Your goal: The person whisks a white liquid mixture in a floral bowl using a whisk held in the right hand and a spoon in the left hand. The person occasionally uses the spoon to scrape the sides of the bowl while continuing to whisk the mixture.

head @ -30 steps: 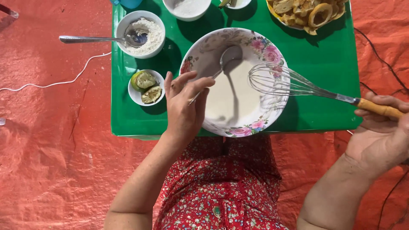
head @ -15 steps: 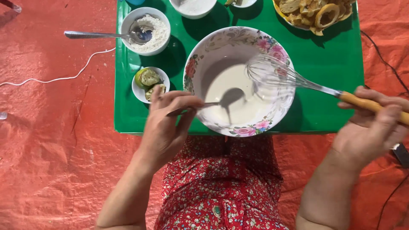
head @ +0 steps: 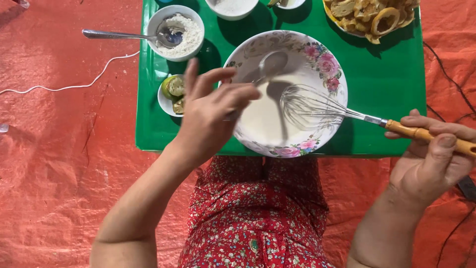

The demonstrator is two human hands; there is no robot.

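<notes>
The left hand [head: 210, 116] is raised with fingers pinched; the right hand [head: 431, 159] is closed, thumb up.

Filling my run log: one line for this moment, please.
left hand: holds spoon over floral bowl | right hand: holds whisk in batter

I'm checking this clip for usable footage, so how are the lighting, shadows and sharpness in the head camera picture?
Head view: hard overhead light, with a dark spoon shadow across the white batter in the floral ceramic bowl; bowls throw crisp shadows on the green plastic table; left hand and metal spoon slightly motion-blurred; wire whisk and right hand sharp.
</notes>
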